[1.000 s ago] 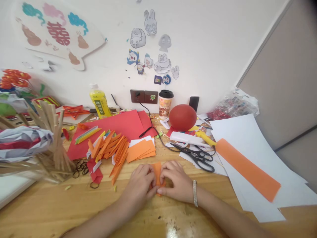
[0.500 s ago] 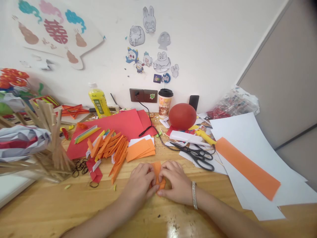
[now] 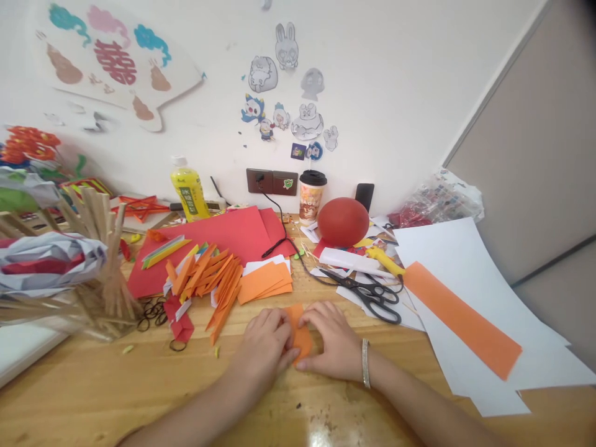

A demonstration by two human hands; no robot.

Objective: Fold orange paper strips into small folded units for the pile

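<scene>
A small orange paper piece lies on the wooden table between my two hands. My left hand presses on its left side with the fingers curled onto it. On the paper's right side rests my right hand, fingertips pinching its edge, a bracelet on the wrist. Just beyond my hands lie a stack of orange rectangles and a heap of folded orange strips.
Black scissors lie right of my hands, beside white sheets bearing a long orange strip. Red paper, a yellow bottle, a cup and a red ball stand farther back. Wooden sticks fill the left.
My hands stay on the orange piece. The fingers have shifted slightly, and more of the orange paper shows between them now.
</scene>
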